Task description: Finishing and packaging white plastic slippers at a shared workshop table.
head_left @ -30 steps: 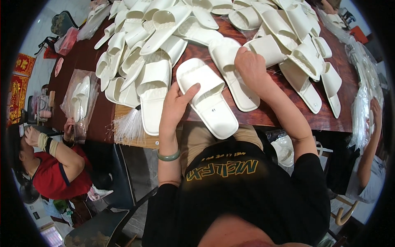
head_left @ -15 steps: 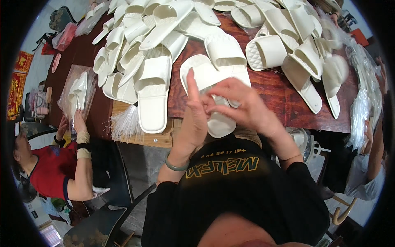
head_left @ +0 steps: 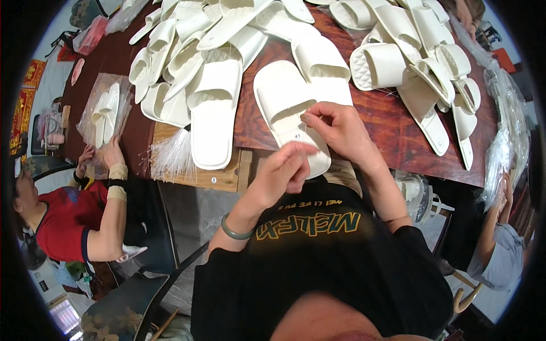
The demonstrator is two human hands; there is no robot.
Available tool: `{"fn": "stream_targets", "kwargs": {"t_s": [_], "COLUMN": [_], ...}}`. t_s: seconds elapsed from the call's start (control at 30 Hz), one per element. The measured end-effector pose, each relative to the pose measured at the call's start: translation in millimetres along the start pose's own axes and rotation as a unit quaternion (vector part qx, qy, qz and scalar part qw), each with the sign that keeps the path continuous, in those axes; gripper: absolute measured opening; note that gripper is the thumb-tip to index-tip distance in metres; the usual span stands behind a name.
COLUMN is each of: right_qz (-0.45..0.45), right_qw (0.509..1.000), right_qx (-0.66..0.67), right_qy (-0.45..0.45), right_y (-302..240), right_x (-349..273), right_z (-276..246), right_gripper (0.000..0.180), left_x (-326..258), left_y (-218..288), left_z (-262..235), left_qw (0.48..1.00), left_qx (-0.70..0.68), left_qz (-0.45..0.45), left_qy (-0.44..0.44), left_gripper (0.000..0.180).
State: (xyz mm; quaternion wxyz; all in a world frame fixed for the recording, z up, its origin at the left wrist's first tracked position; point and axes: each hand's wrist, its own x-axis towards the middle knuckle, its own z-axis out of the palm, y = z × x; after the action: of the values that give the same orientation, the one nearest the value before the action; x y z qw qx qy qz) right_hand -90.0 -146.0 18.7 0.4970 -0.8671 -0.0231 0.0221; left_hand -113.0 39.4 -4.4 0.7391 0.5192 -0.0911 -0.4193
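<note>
A cream-white slipper (head_left: 280,90) lies on the table's near edge in front of me, its heel towards my body and a small printed label on its insole. My right hand (head_left: 346,132) is pinched above the right side of its open insole; anything between the fingertips is too fine to make out. Beside the heel, my left hand (head_left: 284,170) is closed with its fingers curled, and whatever it may hold is hidden. Another white slipper (head_left: 321,59) lies against the first one, farther away and to the right.
Heaps of white slippers (head_left: 213,102) cover the reddish wooden table (head_left: 369,133). White plastic strands (head_left: 175,154) fan over a pale wooden board (head_left: 227,181). At left, a person in red (head_left: 68,227) handles bagged slippers (head_left: 107,113). Clear plastic bags (head_left: 503,136) hang at right near another person (head_left: 500,250).
My hands have come apart: the left has lowered and curled its fingers, while the right now pinches over the slipper. The slipper shows more fully. At left, the person's hands have shifted slightly on the bag.
</note>
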Motion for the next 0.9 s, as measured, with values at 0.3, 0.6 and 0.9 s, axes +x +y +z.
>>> {"fn": "stream_targets", "kwargs": {"t_s": [0.3,0.6,0.9], "right_qz": [-0.065,-0.172,-0.313], "right_qw": [0.979,0.979,0.911], "right_qx": [-0.193,-0.053,-0.267], "right_qy": [-0.022,0.097,-0.032], "right_y": [1.1,3.5,15.3], "right_x": [20.1,-26.3,-35.2], "right_z": [21.5,0.3,4.9], "right_gripper": [0.024,0.011,0.037], "left_x": [-15.5,29.6,59.9], "left_y": [0.2,-1.1,2.4], "left_z": [-9.9,-19.2,-17.1], "left_qw": [0.968,0.951,0.939], "left_qx": [-0.243,-0.308,-0.335], "left_qz": [-0.059,0.024,0.061], "left_qy": [-0.032,0.008,0.056], "left_gripper": [0.027,0.024,0.031]}}
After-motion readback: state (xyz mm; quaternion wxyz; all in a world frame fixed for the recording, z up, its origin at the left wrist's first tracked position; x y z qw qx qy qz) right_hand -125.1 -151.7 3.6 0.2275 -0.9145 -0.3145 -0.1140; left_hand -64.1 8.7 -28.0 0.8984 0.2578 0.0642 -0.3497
